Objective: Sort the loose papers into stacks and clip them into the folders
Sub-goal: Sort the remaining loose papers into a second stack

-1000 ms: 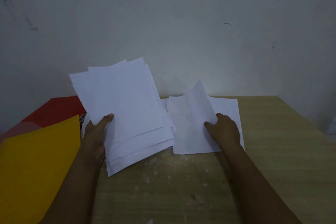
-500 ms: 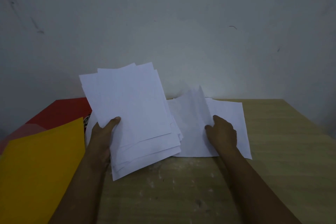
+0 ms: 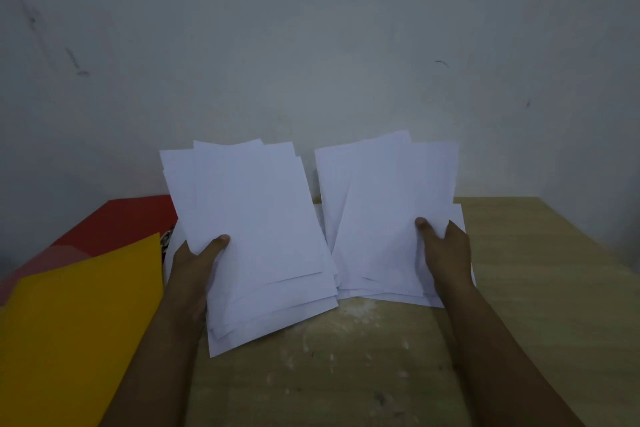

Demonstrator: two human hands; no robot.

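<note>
My left hand (image 3: 199, 262) grips a fanned stack of white papers (image 3: 252, 236) by its left edge, thumb on top, tilted up above the table. My right hand (image 3: 446, 250) holds a second, thinner bunch of white papers (image 3: 384, 215) by its right edge, thumb on the front, lifted up beside the first stack. More white sheets (image 3: 464, 274) lie flat on the table under the right hand. A yellow folder (image 3: 76, 333) lies at the left, partly over a red folder (image 3: 114, 222).
The wooden table (image 3: 536, 288) runs up to a grey wall (image 3: 311, 45) right behind the papers. Its right edge slants away at the far right. Pale scuff marks show on the wood in front of the stacks.
My right hand has picked up the sheets that lay on the table and raised them upright. The left-hand stack has stayed raised, and the view has shifted slightly.
</note>
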